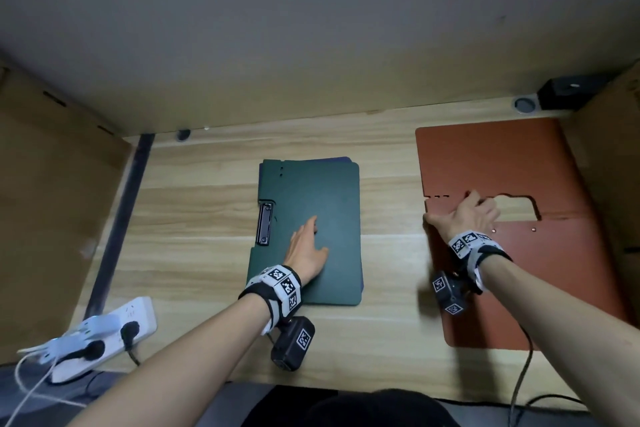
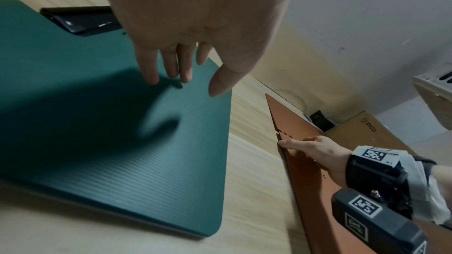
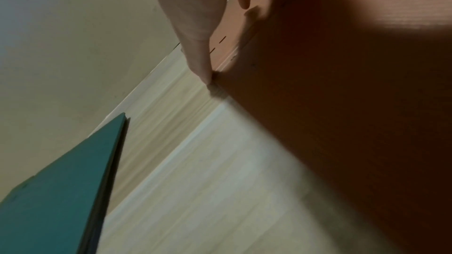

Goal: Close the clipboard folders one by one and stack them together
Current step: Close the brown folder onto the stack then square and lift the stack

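A dark green clipboard folder [image 1: 322,191] [image 2: 97,142] [image 3: 53,200] lies closed mid-table, its black clip [image 1: 265,224] [image 2: 83,20] at the left edge. A bluish folder edge shows beneath it. My left hand [image 1: 306,243] [image 2: 190,26] rests flat on the green cover with straight fingers. On the right an orange-brown folder [image 1: 485,156] [image 2: 293,123] [image 3: 342,103] lies spread open. My right hand [image 1: 467,215] [image 2: 315,148] [image 3: 195,7] grips it at the fold, thumb hooked at its left edge and bent fingers by the cutout.
A white power strip [image 1: 104,333] with plugs sits at the front left corner. Cardboard panels [image 1: 52,201] wall both sides. A dark post [image 1: 117,218] runs along the left. A small black box [image 1: 568,88] stands at the back right.
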A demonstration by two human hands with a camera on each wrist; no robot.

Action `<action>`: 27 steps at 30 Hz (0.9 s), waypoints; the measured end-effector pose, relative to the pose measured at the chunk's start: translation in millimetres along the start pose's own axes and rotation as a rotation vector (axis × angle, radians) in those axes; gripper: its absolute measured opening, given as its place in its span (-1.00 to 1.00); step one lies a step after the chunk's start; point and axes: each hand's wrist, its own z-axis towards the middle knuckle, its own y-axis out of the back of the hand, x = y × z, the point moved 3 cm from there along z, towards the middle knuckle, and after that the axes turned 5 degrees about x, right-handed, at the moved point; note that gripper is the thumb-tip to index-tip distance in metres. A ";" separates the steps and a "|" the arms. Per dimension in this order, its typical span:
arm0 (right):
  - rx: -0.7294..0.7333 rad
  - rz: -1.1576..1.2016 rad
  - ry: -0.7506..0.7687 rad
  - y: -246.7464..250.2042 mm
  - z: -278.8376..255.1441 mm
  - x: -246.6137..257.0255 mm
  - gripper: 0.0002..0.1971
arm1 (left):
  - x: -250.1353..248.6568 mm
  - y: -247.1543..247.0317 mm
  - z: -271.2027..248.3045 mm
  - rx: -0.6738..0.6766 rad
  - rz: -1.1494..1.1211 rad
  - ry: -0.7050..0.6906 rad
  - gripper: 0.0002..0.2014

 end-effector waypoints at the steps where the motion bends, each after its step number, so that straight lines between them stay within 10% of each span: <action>1: 0.018 0.020 -0.002 -0.4 -1.5 0.9 0.04 | 0.8 1.7 -1.3 0.003 -0.008 0.001 -0.29; 15: 0.075 0.256 0.359 16.1 -90.2 25.5 -0.25 | 14.0 43.7 -15.4 0.036 -0.002 -0.177 -0.28; 22: 0.341 0.054 0.744 34.9 -154.9 46.8 -0.36 | 17.3 73.8 -18.8 -0.176 0.595 -0.413 0.06; 27: 0.470 -0.200 0.863 29.6 -183.1 65.5 -0.25 | 29.9 57.5 -21.6 0.073 0.863 -0.478 0.16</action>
